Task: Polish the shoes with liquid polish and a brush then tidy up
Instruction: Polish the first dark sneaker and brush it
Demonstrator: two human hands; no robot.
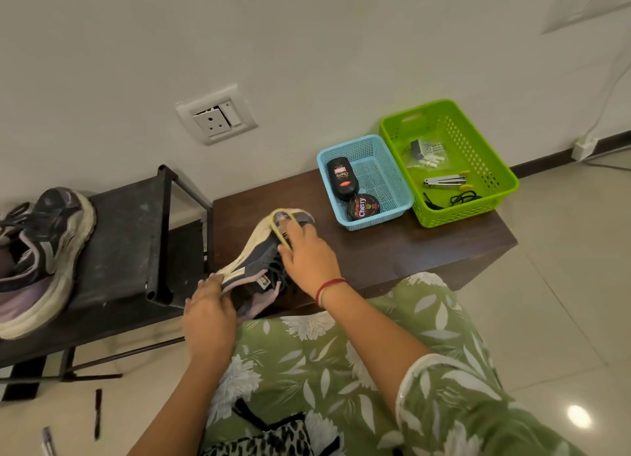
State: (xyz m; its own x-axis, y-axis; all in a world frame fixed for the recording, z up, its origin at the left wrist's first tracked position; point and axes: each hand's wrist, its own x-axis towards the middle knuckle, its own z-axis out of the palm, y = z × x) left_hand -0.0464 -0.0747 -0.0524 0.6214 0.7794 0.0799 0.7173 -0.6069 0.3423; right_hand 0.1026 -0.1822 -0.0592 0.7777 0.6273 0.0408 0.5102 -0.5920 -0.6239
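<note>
Right hand (307, 254): fingers curled round a yellow-green brush (279, 231) and bearing down on the toe of the shoe (251, 271). I take it for the brush, though my fingers hide any bristles.

Left hand (208, 314): fingers closed on the heel end, pinching the pale sole edge and holding the shoe tipped on its side.

Shoe in hand: dark upper, off-white sole, lying on the brown bench (409, 250) with its toe toward the wall and its heel at the near edge.

Method for this step, as I judge it:
- Keep the left grip firm so the shoe cannot skid.
- Use short, light strokes, working from toe back to laces.
- Stay off the pale sole.

Second shoe (44, 250): on the black rack (129, 237) to my left, well apart from the bench and waiting its turn.

Blue basket (379, 216): on the bench just beyond the toe. It holds the liquid polish bottle (339, 179), lying flat, and a round polish tin (362, 207).

Green basket (457, 213): touching the blue one on its right and holding small sundries.
</note>
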